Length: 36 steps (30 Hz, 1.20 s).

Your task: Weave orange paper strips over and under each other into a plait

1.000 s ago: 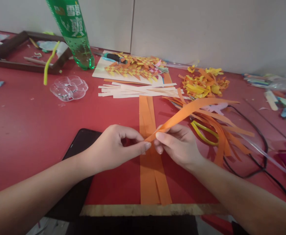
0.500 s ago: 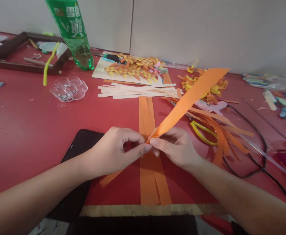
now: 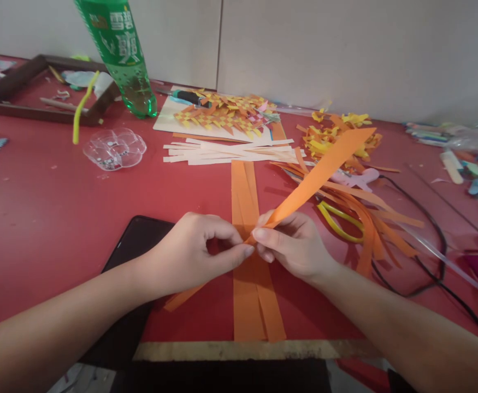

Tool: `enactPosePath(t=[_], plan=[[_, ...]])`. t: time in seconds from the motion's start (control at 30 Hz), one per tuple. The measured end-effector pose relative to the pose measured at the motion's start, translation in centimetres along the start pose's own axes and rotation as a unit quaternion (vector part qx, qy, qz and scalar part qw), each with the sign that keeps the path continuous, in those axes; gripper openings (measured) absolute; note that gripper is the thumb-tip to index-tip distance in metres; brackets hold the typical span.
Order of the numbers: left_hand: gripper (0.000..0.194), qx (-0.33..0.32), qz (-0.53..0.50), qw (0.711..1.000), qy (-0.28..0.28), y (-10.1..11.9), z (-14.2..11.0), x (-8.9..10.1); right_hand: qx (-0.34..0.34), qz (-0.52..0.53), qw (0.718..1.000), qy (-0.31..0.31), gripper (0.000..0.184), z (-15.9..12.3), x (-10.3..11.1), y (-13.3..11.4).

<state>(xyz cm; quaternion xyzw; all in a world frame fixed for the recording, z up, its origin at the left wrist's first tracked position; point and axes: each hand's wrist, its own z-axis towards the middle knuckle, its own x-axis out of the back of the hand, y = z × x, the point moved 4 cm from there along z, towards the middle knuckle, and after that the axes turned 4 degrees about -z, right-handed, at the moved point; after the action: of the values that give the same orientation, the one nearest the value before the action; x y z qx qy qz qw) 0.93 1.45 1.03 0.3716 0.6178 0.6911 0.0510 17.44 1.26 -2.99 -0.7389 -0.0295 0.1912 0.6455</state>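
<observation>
Between both hands, above the table, is an orange paper strip. My left hand pinches it near its middle, and my right hand pinches it just beside, with thumb and fingers closed. One end of the strip slants up to the right; the other pokes out low, under my left hand. Where the fingertips meet, the paper looks narrowed or folded, though the fingers partly hide it. Beneath the hands, several more orange strips lie lengthwise on the red table.
A black phone lies under my left forearm. Farther back are white strips, a green bottle, a clear dish and woven paper pieces. Yellow-handled scissors, loose orange strips and a black cord lie right.
My right hand has shifted slightly right, away from the left fingertips. The raised end of the strip has dipped a little and turned. My left hand stays nearly in place.
</observation>
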Motion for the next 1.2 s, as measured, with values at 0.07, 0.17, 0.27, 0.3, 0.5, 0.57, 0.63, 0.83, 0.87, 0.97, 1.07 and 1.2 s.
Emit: enactPosePath(t=[0.07, 0.17, 0.27, 0.3, 0.5, 0.57, 0.63, 0.83, 0.87, 0.97, 1.07, 1.2], plan=[[0.028, -0.003, -0.006, 1.000, 0.010, -0.02, 0.00, 0.02, 0.002, 0.014, 1.000, -0.003, 0.010, 0.09, -0.07, -0.07], [0.028, -0.009, -0.008, 1.000, 0.020, -0.03, -0.04, 0.01, 0.003, 0.019, 1.000, -0.013, 0.008, 0.21, -0.19, -0.21], [0.028, -0.011, -0.011, 1.000, 0.020, -0.02, -0.09, -0.02, 0.007, 0.011, 1.000, -0.016, 0.007, 0.20, -0.21, -0.34], [0.029, -0.007, -0.011, 1.000, 0.018, -0.05, -0.11, -0.02, 0.009, 0.007, 1.000, -0.015, 0.007, 0.17, -0.20, -0.38], [0.015, 0.010, -0.039, 0.999, 0.019, -0.24, -0.09, 0.04, 0.015, -0.018, 0.999, -0.025, 0.008, 0.06, -0.38, -0.70], [0.012, -0.001, -0.041, 0.999, 0.032, -0.15, -0.08, 0.15, 0.012, -0.022, 0.999, -0.031, 0.008, 0.10, -0.49, -0.70], [0.012, -0.018, -0.036, 0.998, 0.041, 0.02, -0.09, 0.23, 0.015, -0.022, 0.999, -0.037, 0.006, 0.15, -0.55, -0.61], [0.016, -0.015, -0.072, 0.996, 0.049, 0.03, -0.03, 0.42, 0.040, 0.016, 0.998, -0.040, 0.004, 0.09, -0.24, -0.22], [0.017, -0.010, -0.079, 0.996, 0.046, -0.04, -0.02, 0.42, 0.041, 0.018, 0.998, -0.036, 0.004, 0.06, -0.17, -0.18], [0.018, 0.002, -0.090, 0.995, 0.037, -0.21, -0.08, 0.36, 0.037, 0.014, 0.999, -0.021, 0.002, -0.06, -0.02, -0.09], [0.018, 0.011, -0.094, 0.995, 0.032, -0.31, -0.14, 0.32, 0.026, 0.014, 0.999, -0.011, 0.005, -0.20, 0.04, 0.00], [0.020, 0.018, -0.099, 0.995, 0.025, -0.40, -0.08, 0.20, 0.017, 0.017, 1.000, -0.012, 0.007, -0.21, 0.05, 0.05]])
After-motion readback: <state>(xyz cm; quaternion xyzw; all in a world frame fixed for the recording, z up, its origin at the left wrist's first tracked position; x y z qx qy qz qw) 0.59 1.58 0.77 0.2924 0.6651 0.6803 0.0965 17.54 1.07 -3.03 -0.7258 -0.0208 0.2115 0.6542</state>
